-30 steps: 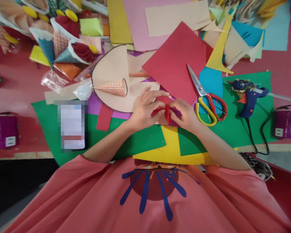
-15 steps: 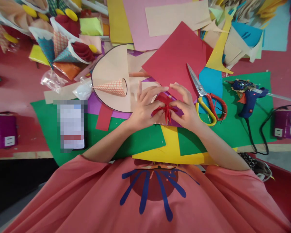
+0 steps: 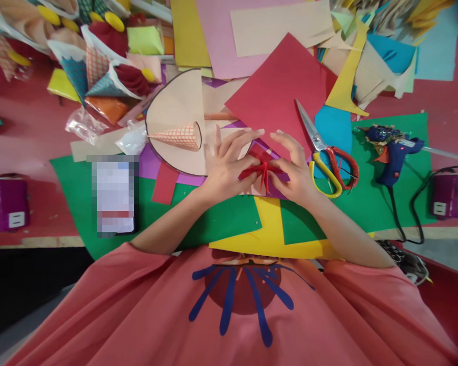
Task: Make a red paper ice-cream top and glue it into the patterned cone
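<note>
A small folded red paper (image 3: pixel 266 179), creased into several upright pleats, is pinched between my two hands in the middle of the table. My left hand (image 3: pixel 229 165) grips its left side between thumb and index finger, the other fingers stretched away. On its right side my right hand (image 3: pixel 293 168) holds it the same way, with the upper fingers curved. Close to my right hand lie scissors (image 3: pixel 320 147) with red and yellow handles. Left of my hands, a small checked paper cone (image 3: pixel 177 137) rests on a cream half-round sheet (image 3: pixel 175 101) edged in black.
A blue glue gun (image 3: pixel 393 157) with a black cord lies at the right on a green sheet (image 3: pixel 416 203). A phone (image 3: pixel 114 195) is at the left. Behind are a large red sheet (image 3: pixel 282 81), paper scraps (image 3: pixel 377 66) and several filled paper cones (image 3: pixel 103 66).
My hands keep their pinch on the red paper; its pleats have shifted slightly between the fingers. The whole view has moved a little. Nothing else visibly differs.
</note>
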`<move>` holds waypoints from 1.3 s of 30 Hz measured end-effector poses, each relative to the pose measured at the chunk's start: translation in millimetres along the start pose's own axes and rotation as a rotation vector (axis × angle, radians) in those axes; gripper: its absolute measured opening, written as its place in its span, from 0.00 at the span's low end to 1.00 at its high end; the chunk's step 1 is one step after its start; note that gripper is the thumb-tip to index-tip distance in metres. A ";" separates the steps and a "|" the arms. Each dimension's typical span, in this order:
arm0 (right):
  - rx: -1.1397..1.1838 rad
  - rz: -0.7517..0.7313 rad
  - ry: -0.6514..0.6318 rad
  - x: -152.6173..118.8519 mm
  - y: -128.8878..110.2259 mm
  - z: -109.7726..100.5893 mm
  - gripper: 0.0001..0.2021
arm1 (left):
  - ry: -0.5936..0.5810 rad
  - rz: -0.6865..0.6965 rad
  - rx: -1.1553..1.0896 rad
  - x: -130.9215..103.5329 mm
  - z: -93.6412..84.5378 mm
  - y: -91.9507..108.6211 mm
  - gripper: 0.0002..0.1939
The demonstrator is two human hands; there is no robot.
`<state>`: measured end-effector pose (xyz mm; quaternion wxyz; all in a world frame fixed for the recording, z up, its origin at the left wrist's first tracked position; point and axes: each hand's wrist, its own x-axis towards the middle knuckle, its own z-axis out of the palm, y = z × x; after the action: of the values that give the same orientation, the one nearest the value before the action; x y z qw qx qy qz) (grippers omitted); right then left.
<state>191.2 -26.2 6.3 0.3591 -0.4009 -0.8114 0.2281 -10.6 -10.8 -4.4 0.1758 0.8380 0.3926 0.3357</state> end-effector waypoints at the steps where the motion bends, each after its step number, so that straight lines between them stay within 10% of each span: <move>1: -0.004 0.006 -0.004 -0.1 0.2 0.1 0.06 | -0.002 0.005 0.009 0.1 -0.4 0.7 0.03; 39: -0.021 -0.009 -0.040 -0.7 -6.1 -2.6 0.04 | -0.019 0.051 -0.010 -1.6 -1.9 1.8 0.05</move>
<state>190.6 -30.0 11.7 0.3395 -0.3965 -0.8225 0.2259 -11.7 -13.1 -2.8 0.1750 0.8500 0.3678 0.3341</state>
